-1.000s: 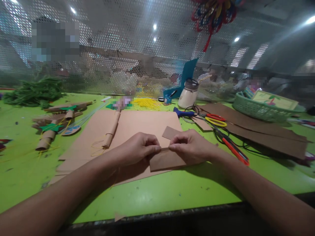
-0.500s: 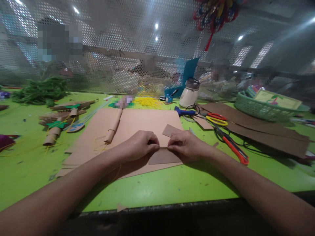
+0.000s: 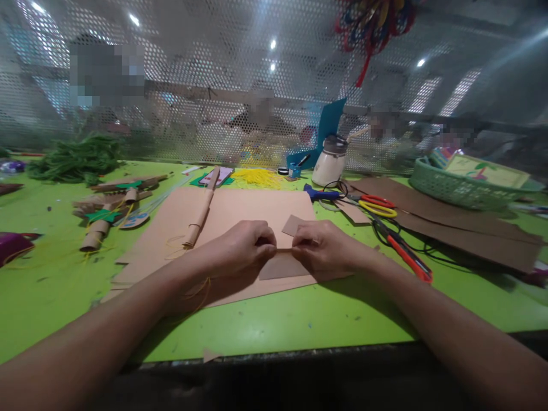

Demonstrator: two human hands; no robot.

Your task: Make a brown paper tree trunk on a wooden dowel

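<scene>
Green table [image 3: 274, 334], brown paper [image 3: 283, 266] crosswise

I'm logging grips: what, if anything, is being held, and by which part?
A piece of brown paper, pinched along its far edge by the left hand and the right hand.

Less of the brown paper piece [image 3: 282, 267] is now shown below the fingers [image 3: 269, 249]; more of the purple object [image 3: 15, 248] is seen, far left.

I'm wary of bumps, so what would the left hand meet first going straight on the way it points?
Likely the right hand, across a small gap from the left hand, though depth is hard to judge.
</scene>
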